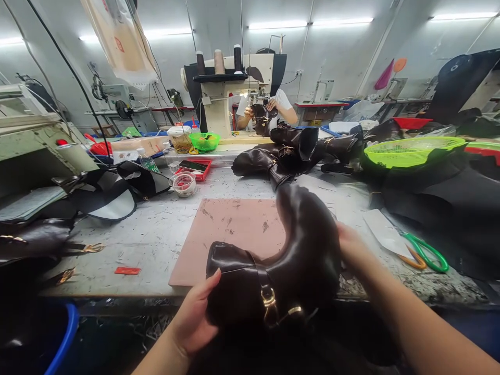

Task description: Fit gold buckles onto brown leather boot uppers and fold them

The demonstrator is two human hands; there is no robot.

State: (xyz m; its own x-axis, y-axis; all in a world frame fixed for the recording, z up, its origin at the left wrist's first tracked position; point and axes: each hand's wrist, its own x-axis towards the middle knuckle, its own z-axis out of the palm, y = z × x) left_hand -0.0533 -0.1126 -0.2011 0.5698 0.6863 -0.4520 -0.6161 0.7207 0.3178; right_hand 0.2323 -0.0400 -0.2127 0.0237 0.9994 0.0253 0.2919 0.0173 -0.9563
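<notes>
A: Where is the boot [312,245]?

B: Held up at the near side of the table [152,245], in front of the pink board [230,224] and partly hiding it.

A: And the fingers?

B: The left hand [195,315] grips the boot's left end, thumb on top. The right hand [349,247] is against the far right side, its fingers hidden behind the leather, so I can't say whether they are closed.

A: How far along does it look?

B: Well along, I'd judge. It has its full curved form, and the strap [265,276] is on, with a gold buckle [269,298]. No sole shows on the side facing us.

A: So what is left?

B: On this one, the view doesn't settle it; the underside is mostly out of sight. Elsewhere, the pile [285,151] at the far side has shaped pieces with buckles, seemingly at a similar stage. The flat pieces [109,200] on the left look less finished.

A: Any tool in use?

B: Not in these hands. The scissors [429,252] lie to the right, beside a white card [385,232]. Beyond the pile, a co-worker [287,107] holds another dark piece at the sewing machine [219,114].
</notes>
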